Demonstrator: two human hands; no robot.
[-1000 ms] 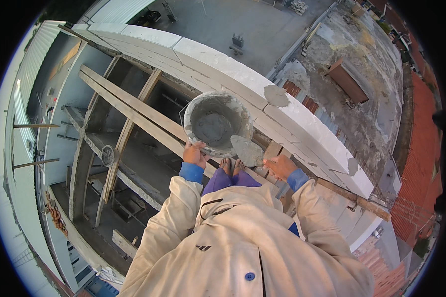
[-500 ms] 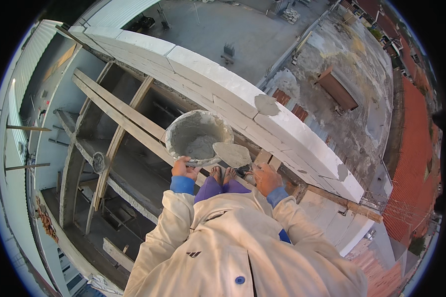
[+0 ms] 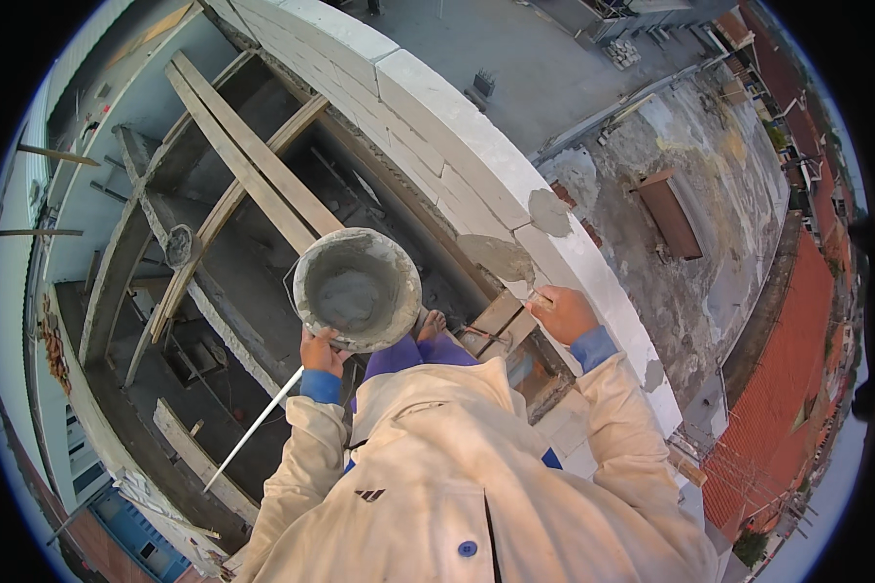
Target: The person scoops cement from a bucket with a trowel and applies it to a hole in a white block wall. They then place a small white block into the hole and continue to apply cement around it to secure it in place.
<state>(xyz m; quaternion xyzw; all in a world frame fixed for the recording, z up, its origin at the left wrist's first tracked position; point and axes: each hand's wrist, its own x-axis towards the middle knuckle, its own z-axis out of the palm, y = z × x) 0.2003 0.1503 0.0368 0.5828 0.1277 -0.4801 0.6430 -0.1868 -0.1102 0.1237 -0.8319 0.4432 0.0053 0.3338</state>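
Note:
My left hand (image 3: 323, 352) is closed on the near rim of a round, mortar-crusted bucket (image 3: 397, 309). Wet grey mortar (image 3: 350, 296) lies in the bottom of it. In my right hand (image 3: 566, 316) is the handle of a trowel, gripped with the fingers wrapped round it. The trowel's blade (image 3: 496, 257), grey with mortar, is held by the inner side of the white block wall (image 3: 447, 126); whether it touches the blocks I cannot tell. A patch of mortar (image 3: 550, 212) sits on the wall's top near the blade.
Long planks (image 3: 253, 160) span the deep opening at the left, over concrete beams (image 3: 228, 340). A white pole (image 3: 253, 428) slants below my left hand. My bare foot (image 3: 433, 324) rests beside short boards (image 3: 496, 321). Beyond the wall lies a lower concrete surface (image 3: 437, 49).
The trowel has swung from the bucket's rim up and right to the wall. The bucket, in my left hand, has shifted left and tilted. The whole view has turned a little.

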